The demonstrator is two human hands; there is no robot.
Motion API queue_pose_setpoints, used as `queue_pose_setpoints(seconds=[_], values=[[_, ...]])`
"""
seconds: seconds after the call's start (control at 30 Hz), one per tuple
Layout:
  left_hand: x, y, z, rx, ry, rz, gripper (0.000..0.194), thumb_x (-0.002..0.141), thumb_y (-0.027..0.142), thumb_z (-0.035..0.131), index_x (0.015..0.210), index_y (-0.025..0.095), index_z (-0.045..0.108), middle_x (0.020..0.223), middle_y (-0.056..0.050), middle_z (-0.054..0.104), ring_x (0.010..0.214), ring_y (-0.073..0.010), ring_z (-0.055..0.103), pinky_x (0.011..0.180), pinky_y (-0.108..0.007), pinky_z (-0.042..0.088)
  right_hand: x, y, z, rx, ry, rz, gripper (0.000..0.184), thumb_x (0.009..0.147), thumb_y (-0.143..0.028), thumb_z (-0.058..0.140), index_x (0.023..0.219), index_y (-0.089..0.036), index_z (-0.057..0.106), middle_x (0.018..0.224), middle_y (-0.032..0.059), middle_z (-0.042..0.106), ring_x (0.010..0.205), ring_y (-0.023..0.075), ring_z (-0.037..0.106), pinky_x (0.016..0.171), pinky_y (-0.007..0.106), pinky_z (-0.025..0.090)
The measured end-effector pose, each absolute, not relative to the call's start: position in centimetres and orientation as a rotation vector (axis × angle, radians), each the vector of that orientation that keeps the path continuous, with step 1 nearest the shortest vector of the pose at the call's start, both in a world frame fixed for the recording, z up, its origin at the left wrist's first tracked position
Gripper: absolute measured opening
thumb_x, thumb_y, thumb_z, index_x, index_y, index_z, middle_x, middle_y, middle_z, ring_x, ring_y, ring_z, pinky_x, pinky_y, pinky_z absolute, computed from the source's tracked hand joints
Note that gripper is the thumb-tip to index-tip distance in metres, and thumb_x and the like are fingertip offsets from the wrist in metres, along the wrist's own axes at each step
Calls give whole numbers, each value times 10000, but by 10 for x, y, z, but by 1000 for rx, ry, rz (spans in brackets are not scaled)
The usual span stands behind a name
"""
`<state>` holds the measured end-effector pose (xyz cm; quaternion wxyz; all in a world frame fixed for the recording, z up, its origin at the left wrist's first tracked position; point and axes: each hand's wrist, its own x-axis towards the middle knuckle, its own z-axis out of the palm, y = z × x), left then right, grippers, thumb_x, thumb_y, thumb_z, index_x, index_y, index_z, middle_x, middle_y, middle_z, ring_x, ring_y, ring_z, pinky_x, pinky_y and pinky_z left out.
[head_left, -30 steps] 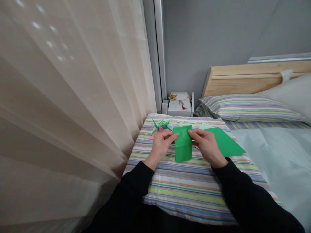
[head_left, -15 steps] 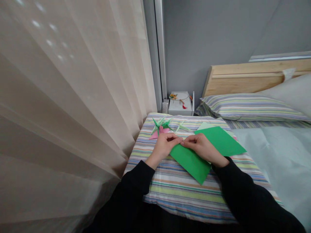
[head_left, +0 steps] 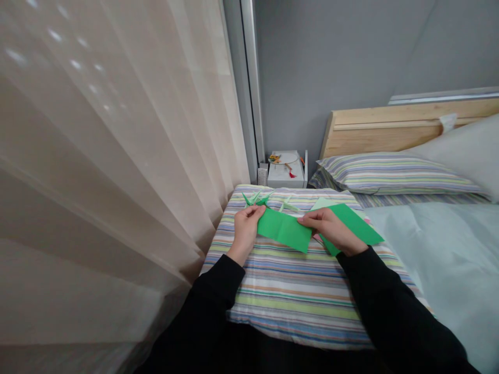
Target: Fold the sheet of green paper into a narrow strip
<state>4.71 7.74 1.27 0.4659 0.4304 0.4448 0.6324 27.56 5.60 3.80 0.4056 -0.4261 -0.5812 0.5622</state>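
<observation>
My left hand (head_left: 245,230) and my right hand (head_left: 326,228) pinch opposite ends of a folded green origami paper strip (head_left: 284,229), which has a crease across its middle. Under my right hand lies a larger green paper sheet (head_left: 353,223), its corner pointing right. Just beyond my left hand stands a green origami crane (head_left: 255,198), partly hidden by my fingers. A smaller pale green paper crane (head_left: 287,205) lies behind the strip. A pale green paper square (head_left: 320,203) lies further back.
Everything lies on a striped cushion (head_left: 296,306) at the bed's edge. A sheer beige curtain (head_left: 117,156) fills the left side. Beyond stand a white bedside box (head_left: 285,175) with small items, a striped pillow (head_left: 393,174), a wooden headboard (head_left: 401,122) and a pale blue sheet (head_left: 440,259).
The green strip has swung from a diagonal to nearly level and lifted slightly, and its fold looks narrower. My hands have moved apart to its ends. The pink paper near the crane is now hidden.
</observation>
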Motion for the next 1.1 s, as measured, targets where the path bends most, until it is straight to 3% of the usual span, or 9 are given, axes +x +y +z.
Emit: queue_pose_setpoints(seconds=[0.13, 0.23, 0.33, 0.43, 0.5, 0.6, 0.73, 0.87, 1.1], values=[[46, 78, 12, 907, 1025, 1470, 322, 655, 414, 862, 739, 136, 724, 699, -7, 652, 575, -81, 516, 510, -204, 371, 275, 60, 33, -984, -1307, 1354, 472, 814, -618, 658, 646, -177, 647, 600, 54, 656, 525, 159, 580, 528, 292, 452], [47, 74, 11, 865, 973, 1307, 323, 639, 382, 882, 778, 138, 723, 660, 8, 619, 457, -30, 415, 398, -172, 240, 266, 58, 29, -854, -1362, 1150, 357, 773, -477, 780, 1011, -218, 725, 1030, 92, 764, 896, 222, 701, 703, 310, 534], [52, 69, 9, 883, 934, 1141, 314, 619, 360, 905, 738, 134, 721, 638, -14, 636, 466, -51, 487, 391, -166, 277, 254, 53, 29, -757, -1628, 989, 509, 750, -323, 835, 1240, -300, 698, 1350, 64, 666, 1244, 256, 597, 975, 380, 492], [59, 65, 6, 931, 918, 1020, 337, 586, 367, 929, 696, 123, 725, 619, -55, 672, 494, -112, 573, 406, -195, 342, 248, 51, 28, -785, -1600, 966, 178, 766, -353, 820, 906, -245, 795, 1043, 56, 752, 1027, 243, 656, 909, 367, 489], [62, 65, 6, 964, 926, 1000, 360, 595, 411, 925, 731, 126, 750, 615, -68, 690, 510, -145, 606, 411, -212, 361, 248, 54, 24, -865, -1465, 983, 205, 751, -402, 825, 707, -216, 751, 790, 32, 715, 794, 199, 630, 773, 338, 488], [64, 65, 12, 995, 879, 1122, 489, 695, 612, 812, 838, 145, 783, 730, -90, 749, 690, -210, 698, 550, -262, 496, 252, 60, 16, -945, -1325, 1014, 291, 742, -464, 820, 683, -204, 700, 605, -13, 603, 579, 139, 512, 580, 294, 418], [62, 63, 21, 1094, 759, 1305, 615, 754, 701, 711, 1000, 142, 776, 879, -91, 770, 784, -218, 694, 676, -301, 530, 252, 63, 13, -995, -1257, 1102, 372, 713, -530, 817, 695, -192, 664, 551, -30, 561, 482, 107, 460, 483, 264, 350], [60, 62, 20, 1303, 934, 1347, 428, 724, 559, 806, 796, 140, 753, 596, 12, 623, 544, -111, 507, 552, -244, 412, 250, 59, 17, -1024, -1295, 1205, 415, 662, -538, 848, 661, -175, 646, 552, -8, 599, 476, 105, 496, 478, 250, 359], [60, 62, 20, 1388, 1012, 1329, 297, 716, 422, 824, 632, 149, 741, 557, 3, 587, 601, -146, 523, 638, -286, 445, 252, 59, 14, -1081, -1284, 1213, 436, 693, -564, 823, 668, -191, 598, 516, -16, 602, 444, 103, 495, 448, 241, 337]])
